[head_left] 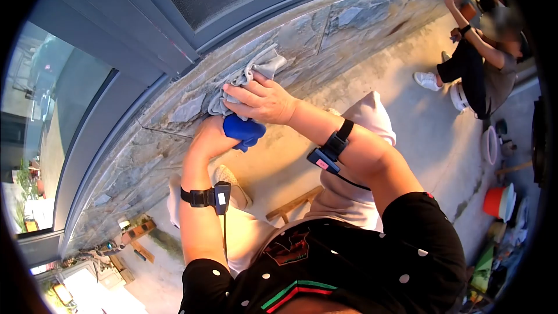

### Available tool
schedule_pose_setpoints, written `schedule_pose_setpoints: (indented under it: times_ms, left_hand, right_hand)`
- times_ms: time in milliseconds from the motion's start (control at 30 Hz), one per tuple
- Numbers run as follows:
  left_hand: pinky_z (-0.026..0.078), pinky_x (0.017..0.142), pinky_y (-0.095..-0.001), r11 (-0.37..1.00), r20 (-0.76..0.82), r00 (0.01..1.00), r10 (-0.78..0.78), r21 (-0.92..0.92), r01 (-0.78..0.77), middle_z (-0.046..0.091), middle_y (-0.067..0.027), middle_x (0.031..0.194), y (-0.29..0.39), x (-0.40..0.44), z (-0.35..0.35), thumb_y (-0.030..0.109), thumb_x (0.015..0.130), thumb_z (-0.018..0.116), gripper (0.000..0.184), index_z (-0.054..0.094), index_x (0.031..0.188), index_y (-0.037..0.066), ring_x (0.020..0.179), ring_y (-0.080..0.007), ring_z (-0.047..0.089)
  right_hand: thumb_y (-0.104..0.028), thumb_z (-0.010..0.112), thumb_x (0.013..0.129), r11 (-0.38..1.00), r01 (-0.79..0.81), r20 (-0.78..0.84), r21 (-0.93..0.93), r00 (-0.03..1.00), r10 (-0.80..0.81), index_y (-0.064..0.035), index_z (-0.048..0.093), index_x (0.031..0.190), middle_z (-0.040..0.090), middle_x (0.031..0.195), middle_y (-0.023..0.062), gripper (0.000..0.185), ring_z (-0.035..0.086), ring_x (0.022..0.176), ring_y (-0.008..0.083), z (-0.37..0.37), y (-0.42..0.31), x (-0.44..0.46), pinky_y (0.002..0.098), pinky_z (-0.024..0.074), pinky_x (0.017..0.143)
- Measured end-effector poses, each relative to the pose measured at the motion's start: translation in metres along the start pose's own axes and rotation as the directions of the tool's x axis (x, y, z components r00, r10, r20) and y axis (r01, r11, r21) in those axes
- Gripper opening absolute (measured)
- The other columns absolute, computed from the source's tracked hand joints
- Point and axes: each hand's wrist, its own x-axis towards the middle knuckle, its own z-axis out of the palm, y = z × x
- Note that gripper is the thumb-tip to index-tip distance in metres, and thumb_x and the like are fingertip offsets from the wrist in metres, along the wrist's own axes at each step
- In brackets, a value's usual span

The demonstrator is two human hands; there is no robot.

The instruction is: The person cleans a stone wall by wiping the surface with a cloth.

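My right hand presses a crumpled grey cloth against the stone wall, just below the window ledge. Its fingers are bent over the cloth. Close below it is my left hand, with a bunched blue cloth at its palm. The fingers of the left hand are mostly hidden behind the blue cloth and the right hand. Both forearms wear black straps with small devices.
Grey window frames run above the wall. At the upper right another person sits facing the wall, one arm raised to it. A red bucket stands at the right. Below me is a wooden stool.
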Motion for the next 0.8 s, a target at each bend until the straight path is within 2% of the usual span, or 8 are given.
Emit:
schedule_pose_setpoints:
  times_ms: [133, 267, 333, 400, 467, 533, 733, 800]
  left_hand:
    - [0.057, 0.075, -0.0349, 0.996, -0.080, 0.995, 0.053, -0.063, -0.058, 0.076, -0.0096, 0.097, -0.009, 0.002, 0.008, 0.031, 0.074, 0.082, 0.050, 0.067, 0.119, 0.015, 0.081, -0.0243, 0.075]
    - [0.056, 0.084, -0.0380, 0.942, -0.272, 0.904, 0.330, 0.036, -0.333, 0.074, -0.0129, 0.107, -0.042, 0.015, 0.021, 0.023, 0.071, 0.083, 0.056, 0.064, 0.123, 0.013, 0.096, -0.0288, 0.073]
    - [0.055, 0.086, -0.0395, 0.941, -0.238, 0.911, 0.337, 0.048, -0.335, 0.072, -0.0137, 0.110, -0.044, 0.016, 0.021, 0.022, 0.069, 0.084, 0.057, 0.064, 0.122, 0.013, 0.099, -0.0306, 0.072]
    - [0.055, 0.087, -0.0409, 0.941, -0.198, 0.920, 0.339, 0.064, -0.333, 0.071, -0.0145, 0.112, -0.047, 0.016, 0.023, 0.020, 0.068, 0.084, 0.057, 0.064, 0.121, 0.013, 0.103, -0.0324, 0.070]
    - [0.055, 0.087, -0.0418, 0.928, -0.194, 0.909, 0.370, 0.121, -0.352, 0.071, -0.0148, 0.110, -0.051, 0.020, 0.026, 0.021, 0.069, 0.083, 0.056, 0.065, 0.120, 0.014, 0.100, -0.0346, 0.070]
    - [0.055, 0.087, -0.0422, 0.927, -0.180, 0.913, 0.366, 0.160, -0.340, 0.071, -0.0154, 0.111, -0.052, 0.022, 0.026, 0.021, 0.069, 0.083, 0.055, 0.065, 0.120, 0.014, 0.100, -0.0356, 0.070]
    - [0.055, 0.085, -0.0428, 0.926, -0.182, 0.918, 0.353, 0.207, -0.316, 0.072, -0.0163, 0.107, -0.047, 0.021, 0.024, 0.025, 0.070, 0.083, 0.048, 0.068, 0.114, 0.013, 0.098, -0.0368, 0.070]
    - [0.055, 0.084, -0.0428, 0.926, -0.187, 0.918, 0.349, 0.221, -0.307, 0.072, -0.0162, 0.104, -0.046, 0.021, 0.025, 0.026, 0.070, 0.082, 0.046, 0.069, 0.113, 0.013, 0.096, -0.0363, 0.070]
  right_hand:
    - [-0.022, 0.068, 0.076, 0.987, 0.152, 0.013, -0.045, 0.988, -0.151, -0.0288, 0.071, 0.110, 0.056, 0.135, -0.0005, 0.035, 0.059, 0.098, 0.0150, -0.011, 0.022, -0.001, 0.0435, 0.0469, 0.094]
    - [-0.008, 0.073, 0.070, 0.968, -0.221, -0.095, -0.118, 0.973, 0.211, -0.0219, 0.073, 0.113, 0.052, 0.136, 0.0069, 0.045, 0.054, 0.114, 0.0272, -0.045, 0.069, -0.023, 0.0509, 0.0369, 0.108]
    - [0.005, 0.067, 0.066, 0.828, -0.560, -0.180, 0.019, 0.813, 0.554, -0.0118, 0.064, 0.125, 0.045, 0.139, 0.0191, 0.061, 0.045, 0.124, 0.0395, -0.064, 0.086, -0.030, 0.0490, 0.0372, 0.108]
    - [0.003, 0.065, 0.076, 0.776, -0.631, -0.252, -0.008, 0.752, 0.609, -0.0043, 0.049, 0.137, 0.040, 0.138, 0.0248, 0.064, 0.045, 0.123, 0.0413, -0.057, 0.108, -0.044, 0.0464, 0.0371, 0.109]
    - [0.001, 0.063, 0.084, 0.281, -0.922, -0.295, 0.267, 0.199, 0.934, 0.0010, 0.037, 0.142, 0.038, 0.135, 0.0259, 0.063, 0.046, 0.121, 0.0403, -0.044, 0.114, -0.052, 0.0435, 0.0373, 0.108]
    - [0.000, 0.064, 0.086, 0.184, -0.926, -0.230, 0.329, 0.110, 0.967, 0.0025, 0.032, 0.143, 0.035, 0.133, 0.0245, 0.065, 0.043, 0.123, 0.0392, -0.032, 0.096, -0.050, 0.0420, 0.0357, 0.109]
    - [0.007, 0.069, 0.070, 0.671, -0.716, -0.050, 0.190, 0.676, 0.735, 0.0031, 0.029, 0.149, 0.024, 0.148, 0.0320, 0.089, 0.034, 0.131, 0.0478, -0.011, 0.015, -0.046, 0.0504, 0.0317, 0.112]
    - [0.001, 0.073, 0.068, 0.788, -0.602, -0.091, 0.133, 0.784, 0.614, -0.0020, 0.044, 0.145, 0.028, 0.150, 0.0297, 0.082, 0.040, 0.128, 0.0433, -0.007, 0.012, -0.045, 0.0531, 0.0360, 0.109]
